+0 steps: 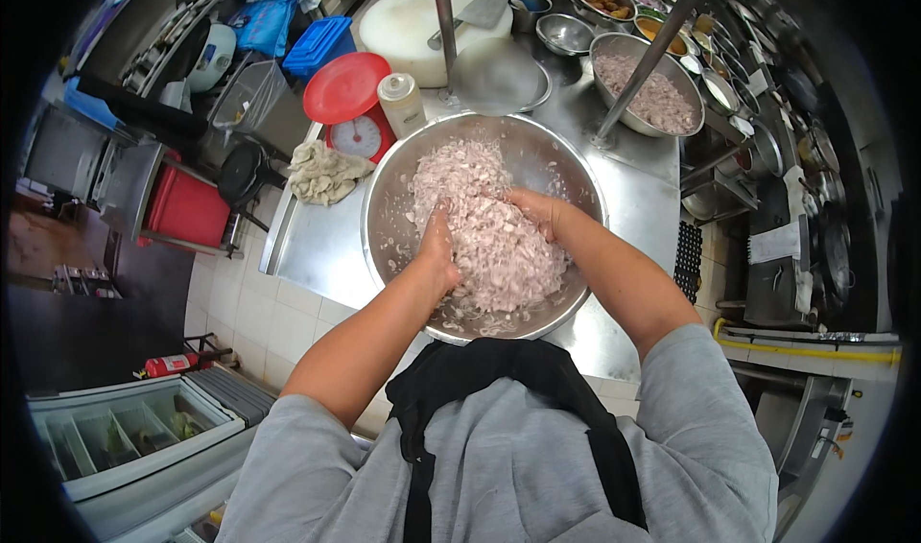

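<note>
A large steel mixing bowl (382, 246) stands in front of me on the metal table. In it is a heaped mound of pale pink chopped meat (480, 217), slightly blurred by motion, with bits stuck to the bowl's wall. My left hand (438, 250) cups the mound's near left side. My right hand (537, 212) is curved around its right side, farther back. Both hands grip the meat between them, and most of their fingers are sunk in it and hidden.
Left of the bowl are a red dial scale (357, 135), a squeeze bottle (401, 102) and a crumpled cloth (326, 172). Behind it lies a thick white round chopping board (393, 35) with a cleaver (480, 11). Another bowl of meat (648, 92) stands right of a metal post (641, 78).
</note>
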Available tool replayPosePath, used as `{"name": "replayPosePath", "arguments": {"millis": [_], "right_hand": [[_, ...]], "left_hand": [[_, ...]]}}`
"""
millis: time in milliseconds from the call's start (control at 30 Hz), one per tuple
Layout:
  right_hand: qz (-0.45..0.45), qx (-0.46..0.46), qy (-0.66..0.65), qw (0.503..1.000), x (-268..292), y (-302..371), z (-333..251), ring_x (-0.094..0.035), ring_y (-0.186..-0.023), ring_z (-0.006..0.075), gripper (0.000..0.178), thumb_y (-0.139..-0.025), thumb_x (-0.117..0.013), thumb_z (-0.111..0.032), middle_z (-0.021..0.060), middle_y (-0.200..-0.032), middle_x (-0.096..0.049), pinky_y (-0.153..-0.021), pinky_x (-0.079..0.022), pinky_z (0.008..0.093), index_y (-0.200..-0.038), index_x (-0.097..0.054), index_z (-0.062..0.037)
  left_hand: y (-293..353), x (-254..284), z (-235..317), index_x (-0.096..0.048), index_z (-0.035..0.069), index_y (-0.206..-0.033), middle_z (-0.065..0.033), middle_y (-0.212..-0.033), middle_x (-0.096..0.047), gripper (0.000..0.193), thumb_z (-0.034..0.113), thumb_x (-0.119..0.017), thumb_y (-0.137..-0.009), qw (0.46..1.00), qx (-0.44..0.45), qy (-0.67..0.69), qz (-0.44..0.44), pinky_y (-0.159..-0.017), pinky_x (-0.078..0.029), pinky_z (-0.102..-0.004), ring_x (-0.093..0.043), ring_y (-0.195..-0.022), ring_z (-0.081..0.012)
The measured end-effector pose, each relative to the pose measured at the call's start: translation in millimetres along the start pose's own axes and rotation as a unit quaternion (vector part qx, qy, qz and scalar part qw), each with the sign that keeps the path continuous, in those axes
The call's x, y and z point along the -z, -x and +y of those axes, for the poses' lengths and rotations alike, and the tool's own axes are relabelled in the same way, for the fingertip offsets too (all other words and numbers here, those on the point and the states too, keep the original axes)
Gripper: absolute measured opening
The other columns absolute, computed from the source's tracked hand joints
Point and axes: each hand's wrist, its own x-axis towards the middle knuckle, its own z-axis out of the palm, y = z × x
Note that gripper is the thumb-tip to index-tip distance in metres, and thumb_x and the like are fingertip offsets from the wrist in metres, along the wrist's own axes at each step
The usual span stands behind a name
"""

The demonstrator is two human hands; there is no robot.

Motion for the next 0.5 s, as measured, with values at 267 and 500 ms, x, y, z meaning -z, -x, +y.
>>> {"name": "replayPosePath", "arguments": {"millis": [267, 500], "right_hand": [[0.105, 0.178, 0.214, 0.955, -6.0, 1.3, 2.8, -0.066, -0.091, 0.0283, 0.046, -0.076, -0.067, -0.038, 0.0129, -0.106, -0.067, -0.08, -0.054, 0.0427, -0.107, -0.066, -0.0051], [0.19, 0.419, 0.625, 0.631, -21.9, 61.4, -55.2, -0.062, -0.097, 0.0219, 0.031, -0.078, -0.063, -0.025, 0.0083, -0.107, -0.067, -0.087, -0.047, 0.0293, -0.104, -0.068, -0.0075]], "left_hand": [[-18.0, 12.5, 20.5, -0.054, 0.002, -0.122, -0.0166, -0.11, -0.064, 0.045, 0.037, -0.041, -0.096, 0.991, -0.014, -0.089, -0.097, -0.078, -0.056, -0.0445, -0.066, -0.093, -0.0293], [15.7, -5.8, 62.1, -0.066, -0.003, -0.088, -0.0123, -0.082, -0.068, 0.025, 0.021, -0.062, -0.083, 0.69, -0.361, -0.626, 0.04, -0.063, -0.053, -0.0376, -0.066, -0.072, -0.0236]]}}
